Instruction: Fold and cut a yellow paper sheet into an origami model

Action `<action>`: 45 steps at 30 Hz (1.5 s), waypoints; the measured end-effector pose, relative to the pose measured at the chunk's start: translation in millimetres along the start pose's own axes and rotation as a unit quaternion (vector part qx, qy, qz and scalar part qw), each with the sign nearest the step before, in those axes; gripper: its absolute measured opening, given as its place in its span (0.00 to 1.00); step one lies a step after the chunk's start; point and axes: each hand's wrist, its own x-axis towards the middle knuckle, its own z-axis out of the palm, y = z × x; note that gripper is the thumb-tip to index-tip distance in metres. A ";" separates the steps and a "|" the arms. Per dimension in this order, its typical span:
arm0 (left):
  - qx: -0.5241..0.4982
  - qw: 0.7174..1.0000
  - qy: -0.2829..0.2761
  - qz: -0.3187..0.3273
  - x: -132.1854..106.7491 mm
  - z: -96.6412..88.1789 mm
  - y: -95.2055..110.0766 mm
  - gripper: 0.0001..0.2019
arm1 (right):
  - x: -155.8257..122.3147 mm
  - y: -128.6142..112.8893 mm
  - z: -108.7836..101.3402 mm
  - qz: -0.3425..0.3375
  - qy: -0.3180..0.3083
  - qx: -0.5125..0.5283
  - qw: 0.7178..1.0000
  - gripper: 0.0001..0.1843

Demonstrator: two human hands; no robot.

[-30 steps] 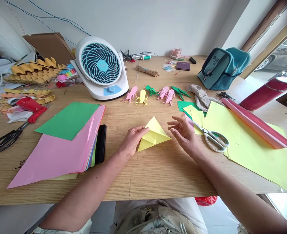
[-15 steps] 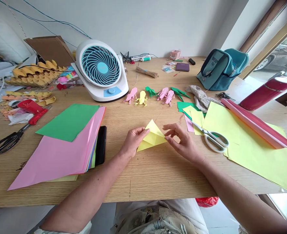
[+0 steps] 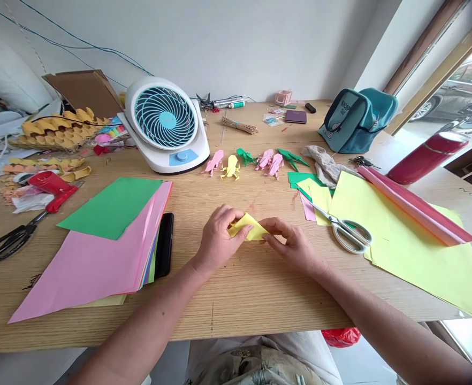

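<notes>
Between my hands is a small sheet of yellow folded paper (image 3: 253, 228), held just over the wooden table. My left hand (image 3: 222, 235) grips its left side, thumb across the front and fingers behind. At the right corner, my right hand (image 3: 290, 243) pinches the paper between thumb and fingers. Part of the folds is hidden behind my fingers. Beyond my hands stand several origami figures, among them a yellow frog (image 3: 230, 168), a pink figure (image 3: 213, 162) and a green one (image 3: 245, 156).
To the left lie a pink paper stack (image 3: 99, 262), a green sheet (image 3: 113, 207), a black phone (image 3: 164, 245) and black-handled scissors (image 3: 9, 240). White-handled scissors (image 3: 351, 236) and yellow sheets (image 3: 412, 262) lie right. A fan (image 3: 166, 125), teal bag (image 3: 356, 120) and red flask (image 3: 426, 158) stand behind.
My hands have come closer together. The yellow paper, spread with its point upward before, is now bent into a lower, narrower shape, and my left thumb has moved across its front.
</notes>
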 end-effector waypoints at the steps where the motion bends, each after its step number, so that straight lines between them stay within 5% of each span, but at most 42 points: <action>1: 0.027 0.999 0.025 0.019 -0.1 -0.3 0.4 0.06 | 0.1 -0.1 1.9 0.014 -0.005 0.034 0.999 0.10; 3: 0.037 0.998 0.040 0.032 0.6 -1.6 -0.2 0.13 | 0.2 0.2 5.6 0.035 -0.012 0.102 0.994 0.10; 6: -0.025 0.998 -0.047 -0.017 3.3 -6.0 -3.3 0.07 | -0.7 0.2 7.5 0.065 -0.042 0.152 0.985 0.12; 9: -0.067 0.985 -0.153 -0.052 5.6 -9.9 -5.8 0.07 | -2.3 -2.5 2.6 0.087 -0.061 0.075 0.992 0.14; 13: -0.096 0.970 -0.217 -0.047 3.3 -2.9 -8.1 0.10 | -3.5 -6.6 -5.0 0.037 -0.016 -0.043 0.998 0.10; 21: -0.026 0.973 -0.218 0.078 -8.3 28.1 -22.8 0.18 | -4.4 1.5 1.5 -0.018 -0.078 -0.174 0.981 0.10; 27: 0.044 0.980 -0.183 0.065 -10.3 13.3 -12.0 0.07 | -4.4 10.6 -2.9 0.008 -0.039 -0.267 0.963 0.15; 33: 0.106 0.953 -0.252 0.134 -29.8 1.7 -3.3 0.07 | -6.9 10.8 -5.5 0.034 -0.039 -0.288 0.956 0.15; 39: 0.132 0.938 -0.255 0.196 -32.0 0.5 -14.2 0.12 | -1.6 -1.2 -19.4 0.055 -0.097 -0.226 0.968 0.13; 45: 0.150 0.939 -0.222 0.214 -35.5 3.0 -14.6 0.12 | 25.5 -7.2 -25.3 -0.048 -0.215 -0.254 0.942 0.21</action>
